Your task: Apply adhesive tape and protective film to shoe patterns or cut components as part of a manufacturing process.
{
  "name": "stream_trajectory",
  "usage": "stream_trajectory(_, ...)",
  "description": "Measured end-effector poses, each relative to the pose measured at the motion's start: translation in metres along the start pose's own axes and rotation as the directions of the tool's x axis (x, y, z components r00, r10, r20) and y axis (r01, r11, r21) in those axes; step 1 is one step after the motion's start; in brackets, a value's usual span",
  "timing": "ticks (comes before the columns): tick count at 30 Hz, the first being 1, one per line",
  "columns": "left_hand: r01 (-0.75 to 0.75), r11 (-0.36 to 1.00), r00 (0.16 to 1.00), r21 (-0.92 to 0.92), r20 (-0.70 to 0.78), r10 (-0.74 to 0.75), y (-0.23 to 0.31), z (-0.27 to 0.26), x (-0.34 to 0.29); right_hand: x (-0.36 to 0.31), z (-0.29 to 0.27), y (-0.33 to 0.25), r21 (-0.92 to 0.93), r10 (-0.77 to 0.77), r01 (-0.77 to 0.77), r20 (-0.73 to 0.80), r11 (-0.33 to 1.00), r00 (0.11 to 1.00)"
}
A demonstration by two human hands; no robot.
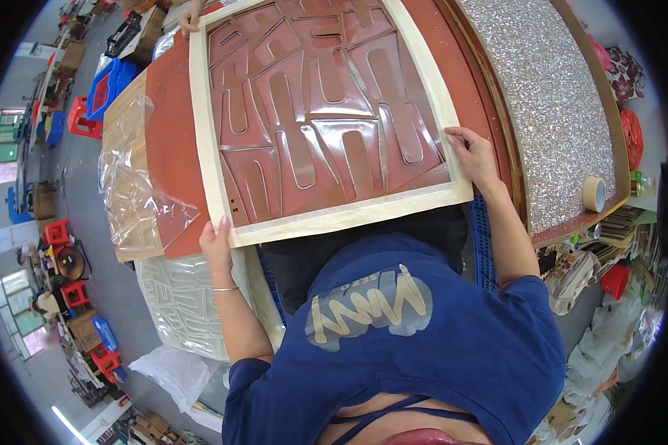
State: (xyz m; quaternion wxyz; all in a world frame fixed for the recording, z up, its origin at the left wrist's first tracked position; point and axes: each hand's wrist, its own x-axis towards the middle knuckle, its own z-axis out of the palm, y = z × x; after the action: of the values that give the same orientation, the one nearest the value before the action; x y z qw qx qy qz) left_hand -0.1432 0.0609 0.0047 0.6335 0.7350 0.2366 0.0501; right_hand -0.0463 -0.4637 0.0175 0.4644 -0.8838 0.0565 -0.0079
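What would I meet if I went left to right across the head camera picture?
Stacked blue bins → the person's left hand → the person's right hand → tape roll → red bundle.

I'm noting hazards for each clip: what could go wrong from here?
1. The bordered clear sheet might skew or crease: the left hand is at its near left corner, the right hand on its right border, and another person's hand at the far left.
2. The loose clear film lying alongside could get caught under it.
3. The tape roll near the glittery board's edge could be knocked off.
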Motion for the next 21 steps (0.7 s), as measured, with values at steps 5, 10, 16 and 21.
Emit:
stream_trajectory(5,-0.050,0.999,0.999,-0.001,0.018,0.050,-0.002,0.001,0.000,0.001,-0.003,0.003,0.149,0.054,-0.056,0.019,0.987,0.998)
stream_trajectory(10,-0.023,1.000,0.999,0.007,0.034,0.022,-0.006,-0.006,0.002,0.001,-0.002,0.002,0.092,0.032,-0.036,0.047,0.995,0.998)
stream_trajectory(16,-0.025,0.999,0.998,0.021,0.059,0.024,-0.010,-0.011,0.008,0.002,-0.004,-0.001,-0.009,-0.011,0.012,0.063,1.000,0.998)
stream_trajectory(21,-0.016,0.999,1.000,0.052,0.027,0.015,-0.006,-0.009,0.005,0.003,-0.005,-0.013,-0.148,-0.049,0.063,0.098,0.987,0.994)
